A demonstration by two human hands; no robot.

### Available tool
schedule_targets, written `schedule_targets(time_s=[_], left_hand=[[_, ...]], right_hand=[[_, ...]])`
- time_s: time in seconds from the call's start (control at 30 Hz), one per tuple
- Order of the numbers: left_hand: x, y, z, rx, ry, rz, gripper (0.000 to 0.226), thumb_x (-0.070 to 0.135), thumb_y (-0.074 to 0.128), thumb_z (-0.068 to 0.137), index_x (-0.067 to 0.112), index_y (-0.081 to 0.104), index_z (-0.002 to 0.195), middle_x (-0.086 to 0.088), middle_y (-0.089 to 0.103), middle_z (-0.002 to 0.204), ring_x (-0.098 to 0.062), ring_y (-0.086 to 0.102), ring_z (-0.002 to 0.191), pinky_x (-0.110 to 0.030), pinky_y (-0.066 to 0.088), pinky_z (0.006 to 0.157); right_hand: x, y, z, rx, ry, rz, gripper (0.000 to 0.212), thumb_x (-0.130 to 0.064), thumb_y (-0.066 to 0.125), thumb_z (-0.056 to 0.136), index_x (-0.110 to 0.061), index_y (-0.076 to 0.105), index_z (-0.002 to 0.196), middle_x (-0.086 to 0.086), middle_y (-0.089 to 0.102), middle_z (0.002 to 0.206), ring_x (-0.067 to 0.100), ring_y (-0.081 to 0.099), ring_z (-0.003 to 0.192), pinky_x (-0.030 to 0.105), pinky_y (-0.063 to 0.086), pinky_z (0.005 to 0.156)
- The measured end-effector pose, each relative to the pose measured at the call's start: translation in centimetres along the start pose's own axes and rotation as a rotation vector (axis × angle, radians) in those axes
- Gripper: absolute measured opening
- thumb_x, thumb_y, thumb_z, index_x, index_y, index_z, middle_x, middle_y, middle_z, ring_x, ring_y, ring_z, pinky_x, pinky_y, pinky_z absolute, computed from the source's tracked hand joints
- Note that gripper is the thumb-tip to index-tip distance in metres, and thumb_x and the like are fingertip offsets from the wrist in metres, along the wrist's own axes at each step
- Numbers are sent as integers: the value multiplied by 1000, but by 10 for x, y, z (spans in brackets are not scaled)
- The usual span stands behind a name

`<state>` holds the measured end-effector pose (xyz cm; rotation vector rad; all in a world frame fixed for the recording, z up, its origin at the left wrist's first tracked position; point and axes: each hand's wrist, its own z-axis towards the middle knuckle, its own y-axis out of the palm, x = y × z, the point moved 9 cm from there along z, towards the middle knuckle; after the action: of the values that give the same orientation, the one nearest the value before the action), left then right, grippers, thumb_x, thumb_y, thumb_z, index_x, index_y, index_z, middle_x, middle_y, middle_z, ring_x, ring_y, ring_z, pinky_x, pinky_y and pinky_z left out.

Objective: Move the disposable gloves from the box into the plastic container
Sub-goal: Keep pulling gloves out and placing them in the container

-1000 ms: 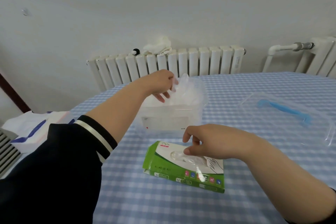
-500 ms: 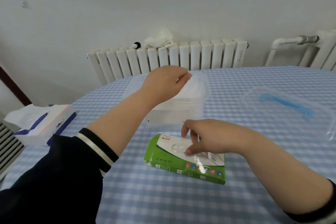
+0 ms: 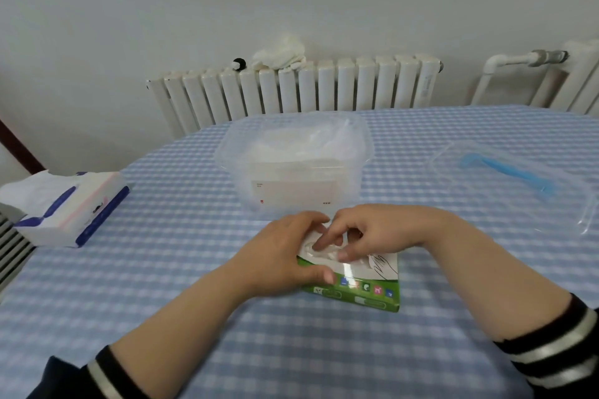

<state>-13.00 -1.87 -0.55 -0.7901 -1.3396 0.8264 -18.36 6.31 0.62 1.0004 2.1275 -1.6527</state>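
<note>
Both hands down on the green-and-white glove box (image 3: 363,285), flat on the blue checked tablecloth (image 3: 194,269) just in front of the clear plastic container (image 3: 291,168). Left hand (image 3: 282,259) curled round the box's left end, thumb across its near edge. Right hand (image 3: 372,233) bent over the opening, fingers (image 3: 324,241) pinching a thin clear disposable glove (image 3: 319,253) at the slot. More crumpled gloves (image 3: 304,146) already inside the container. Off to the right, well apart, the clear lid (image 3: 518,172) with its blue handle. At the left edge, a blue-and-white tissue pack (image 3: 68,210). Behind the table, a white radiator (image 3: 291,91) with a white cloth (image 3: 282,53) on top.
</note>
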Motion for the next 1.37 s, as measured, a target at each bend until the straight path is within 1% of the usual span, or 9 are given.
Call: schedule_targets(time_s=[0.1, 0.3, 0.4, 0.57, 0.8, 0.9, 1.13, 1.27, 1.37], left_hand=[[4, 9, -4, -41, 55, 74, 79, 75, 68, 66, 40, 45, 134, 27, 49, 127, 6, 39, 115, -18, 32, 100], [4, 10, -6, -10, 66, 2, 68, 65, 74, 70, 40, 50, 130, 30, 49, 122, 8, 40, 114, -15, 30, 99], [1, 13, -8, -7, 52, -18, 66, 64, 72, 72, 42, 49, 130, 31, 47, 124, 7, 38, 118, -17, 29, 102], [-3, 16, -9, -16, 46, -9, 66, 67, 58, 78, 37, 47, 135, 24, 48, 130, 5, 37, 123, -22, 28, 107], [-3, 14, -6, 8, 38, 10, 65, 64, 65, 78, 37, 49, 135, 22, 50, 132, 4, 39, 124, -24, 30, 108], [-3, 11, -6, 27, 40, 18, 62, 58, 70, 79, 37, 51, 134, 22, 52, 129, 5, 40, 120, -21, 31, 106], [-9, 9, -8, 24, -12, -7, 75, 57, 73, 76, 39, 41, 140, 23, 49, 133, 4, 40, 120, -21, 33, 104], [-15, 11, -10, 14, -52, -41, 89, 61, 73, 73, 39, 29, 147, 26, 42, 141, 2, 34, 129, -23, 31, 109], [-15, 12, -10, 19, -38, -54, 86, 63, 72, 72, 41, 32, 145, 27, 44, 139, 1, 37, 128, -28, 35, 108]], right_hand=[[2, 2, -1, -38, 5, 41, 34, -20, 67, 90, -32, 65, 123, -16, 53, 100, 0, 54, 74, 16, 46, 74], [7, 2, 7, 122, 22, -23, 18, -24, 70, 87, -31, 74, 104, -13, 49, 96, -11, 49, 76, 7, 38, 71], [8, 8, 7, 190, 43, -79, 14, -24, 68, 88, -30, 75, 99, -15, 48, 94, -2, 52, 75, 18, 44, 74], [7, 11, -4, 397, 38, -142, 12, -33, 62, 92, -35, 73, 91, -19, 49, 93, -6, 49, 78, 15, 37, 70], [17, 5, -6, 514, -40, 257, 21, -22, 76, 82, -37, 68, 71, -12, 58, 88, 3, 54, 75, 26, 46, 76], [17, 5, -5, 552, -71, 336, 17, -14, 75, 82, -28, 69, 75, -8, 59, 87, 2, 55, 75, 17, 45, 72], [22, -3, -4, 557, -26, 388, 14, -21, 67, 89, -31, 65, 79, -13, 64, 86, 0, 54, 73, 13, 44, 70], [17, 8, 2, 371, -15, 200, 21, -22, 64, 92, -42, 71, 92, -20, 52, 102, 0, 53, 88, 11, 41, 78], [12, 16, 4, 293, -22, 108, 25, -22, 62, 94, -42, 71, 106, -23, 44, 108, -5, 51, 92, 11, 39, 80]])
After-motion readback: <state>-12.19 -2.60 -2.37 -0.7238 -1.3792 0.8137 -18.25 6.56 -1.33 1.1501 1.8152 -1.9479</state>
